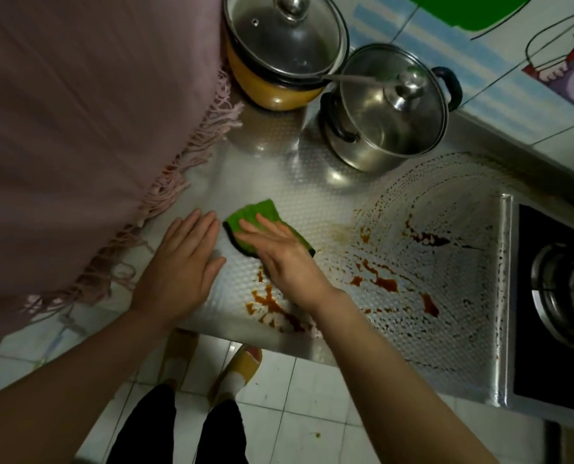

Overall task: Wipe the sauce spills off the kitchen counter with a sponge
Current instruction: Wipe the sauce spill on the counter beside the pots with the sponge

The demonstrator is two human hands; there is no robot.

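A green sponge [252, 216] with a dark underside lies flat on the silver embossed counter [299, 192]. My right hand [280, 254] presses on it with fingers stretched out flat over its top. My left hand [181, 262] rests palm down on the counter just left of the sponge, holding nothing. Brown-red sauce spills [272, 304] lie near the counter's front edge under my right wrist, and more sauce blotches [379, 283] spread to the right. A whitish smeared patch [446, 202] with streaks curves across the right part of the counter.
A yellow pot with a glass lid [283, 45] and a steel pot with a lid [389, 108] stand at the back. A pink fringed cloth [78, 128] hangs on the left. A gas stove [560, 296] sits at the right edge. Tiled floor and my feet lie below.
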